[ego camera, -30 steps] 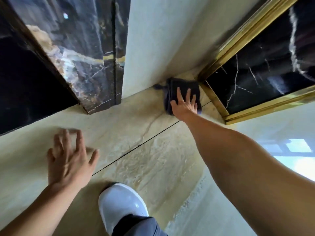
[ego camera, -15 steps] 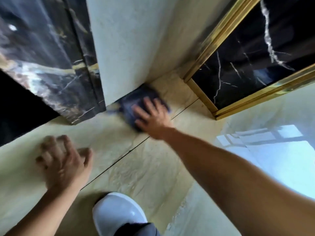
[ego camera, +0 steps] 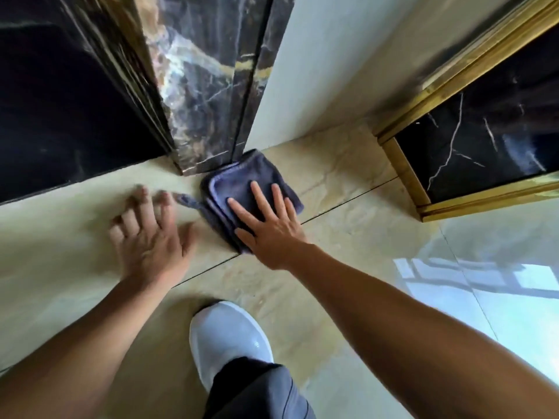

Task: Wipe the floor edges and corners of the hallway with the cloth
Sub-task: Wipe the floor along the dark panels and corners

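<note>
A folded dark blue-grey cloth (ego camera: 242,179) lies on the beige marble floor (ego camera: 348,176), its far corner pushed against the foot of the dark marble door frame (ego camera: 211,95). My right hand (ego camera: 266,225) presses flat on the cloth with the fingers spread. My left hand (ego camera: 151,234) rests on the floor just left of the cloth, fingers apart and holding nothing; its fingertips are blurred.
A cream wall (ego camera: 317,65) meets the floor behind the cloth. A gold-trimmed black marble panel (ego camera: 484,131) stands at the right. Left of the frame is a dark opening (ego camera: 60,110). My white shoe (ego camera: 227,340) stands on the floor near me.
My right hand has slid the cloth left along the wall's base, from the gold-trimmed corner to the door frame's foot. My left hand has shifted right, towards the cloth.
</note>
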The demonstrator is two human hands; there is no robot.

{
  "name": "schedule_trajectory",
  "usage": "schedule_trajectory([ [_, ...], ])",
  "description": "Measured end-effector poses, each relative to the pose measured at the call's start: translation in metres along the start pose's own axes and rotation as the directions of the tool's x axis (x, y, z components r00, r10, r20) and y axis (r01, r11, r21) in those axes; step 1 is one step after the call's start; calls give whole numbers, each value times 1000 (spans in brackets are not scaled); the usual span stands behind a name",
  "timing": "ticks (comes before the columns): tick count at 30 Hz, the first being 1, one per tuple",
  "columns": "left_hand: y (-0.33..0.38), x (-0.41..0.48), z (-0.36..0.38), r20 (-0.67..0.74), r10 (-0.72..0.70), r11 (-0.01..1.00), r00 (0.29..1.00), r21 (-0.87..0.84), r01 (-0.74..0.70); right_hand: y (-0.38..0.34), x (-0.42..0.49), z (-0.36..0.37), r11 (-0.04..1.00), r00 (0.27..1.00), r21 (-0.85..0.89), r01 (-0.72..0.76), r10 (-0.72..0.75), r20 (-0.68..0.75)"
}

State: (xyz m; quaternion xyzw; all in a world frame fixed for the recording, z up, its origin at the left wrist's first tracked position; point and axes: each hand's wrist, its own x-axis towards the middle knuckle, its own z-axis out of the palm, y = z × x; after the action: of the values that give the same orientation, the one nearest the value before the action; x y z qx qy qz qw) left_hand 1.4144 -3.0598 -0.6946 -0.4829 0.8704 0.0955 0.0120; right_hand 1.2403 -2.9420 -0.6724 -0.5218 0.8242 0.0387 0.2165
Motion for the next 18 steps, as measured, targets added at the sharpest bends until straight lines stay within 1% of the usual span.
schedule_trajectory([
  [1,0,0,-3,-1,14,1000,1000,18,-14,24,1,-7,997,997,-24,-80,79,-26],
  [2,-2,0,-5,-1,29,999,1000,37,-29,52,4,-10,973,972,-11,-231,230,-39],
  [3,-3,0,-6,6,37,998,999,47,-37,84,9,-11,913,913,21,-407,407,0],
  [4,-7,0,-6,11,39,998,999,53,-40,111,14,-17,825,823,27,-565,561,88],
  [5,-9,0,-6,22,40,998,999,51,-41,132,17,-22,743,737,24,-669,659,153],
  [6,-10,-1,-5,34,38,998,999,49,-39,143,19,-28,702,692,17,-712,697,187],
  [7,-11,-1,-4,41,33,998,999,47,-35,142,19,-32,684,676,41,-728,707,207],
  [8,-11,-2,-4,43,30,998,999,48,-32,130,18,-31,689,687,63,-722,704,182],
  [9,-9,-2,-3,39,24,999,999,44,-25,110,15,-26,715,720,91,-693,680,140],
  [10,-7,-3,-2,31,7,1000,1000,30,-8,85,11,-20,772,779,105,-627,620,96],
  [11,-5,-4,-1,23,-10,1000,1000,19,9,54,4,-16,838,846,115,-533,531,51],
  [12,-4,-4,1,11,-26,1000,1000,8,26,23,-2,-8,912,916,87,-400,401,10],
  [13,-3,-5,3,5,-35,999,999,-1,35,0,-9,0,968,969,54,-246,246,-2],
  [14,-3,-5,5,2,-42,999,999,-6,42,-14,-13,6,993,993,24,-119,119,25],
  [15,-3,-5,7,7,-47,999,999,-11,47,-13,-12,9,999,998,0,-32,32,51],
  [16,-3,-5,8,17,-48,999,999,-11,48,-5,-9,8,1000,999,-28,6,-5,42],
  [17,-5,-6,8,35,-47,999,998,1,47,9,-6,7,999,1000,-41,-24,25,9],
  [18,-7,-7,8,62,-44,999,997,20,43,27,-2,3,993,993,-34,-113,112,-36],
])
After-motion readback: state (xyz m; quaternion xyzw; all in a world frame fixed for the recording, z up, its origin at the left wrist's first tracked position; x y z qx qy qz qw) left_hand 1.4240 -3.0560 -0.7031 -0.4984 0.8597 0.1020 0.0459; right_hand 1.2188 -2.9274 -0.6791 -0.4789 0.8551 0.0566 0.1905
